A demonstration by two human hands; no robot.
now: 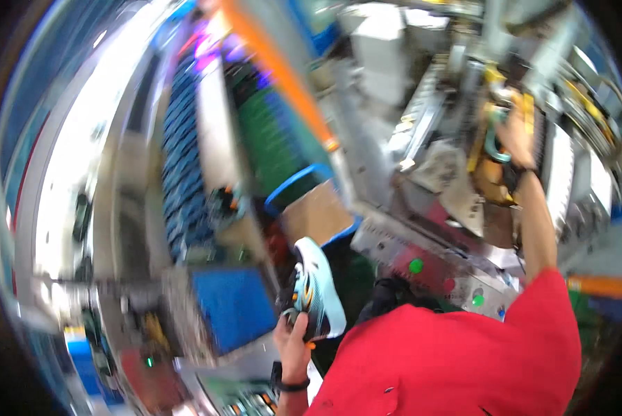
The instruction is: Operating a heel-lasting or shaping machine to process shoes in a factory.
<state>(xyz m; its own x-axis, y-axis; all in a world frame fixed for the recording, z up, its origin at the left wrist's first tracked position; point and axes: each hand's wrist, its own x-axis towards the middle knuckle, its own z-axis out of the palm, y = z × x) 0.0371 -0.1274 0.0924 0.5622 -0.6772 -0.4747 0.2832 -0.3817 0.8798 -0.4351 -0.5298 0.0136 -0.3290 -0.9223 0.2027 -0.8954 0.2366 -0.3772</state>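
Low centre | L hand (291,338) clamped on shoe (316,288) | long axis upright, sole rightward

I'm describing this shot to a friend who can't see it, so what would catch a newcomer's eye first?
First the person's bright red shirt filling the lower right. Next, low in the middle, the left hand grips a pale blue-white sports shoe with orange and dark markings. At the upper right, the right hand reaches up into a grey machine with yellow parts and green and red buttons; the picture is motion-blurred.
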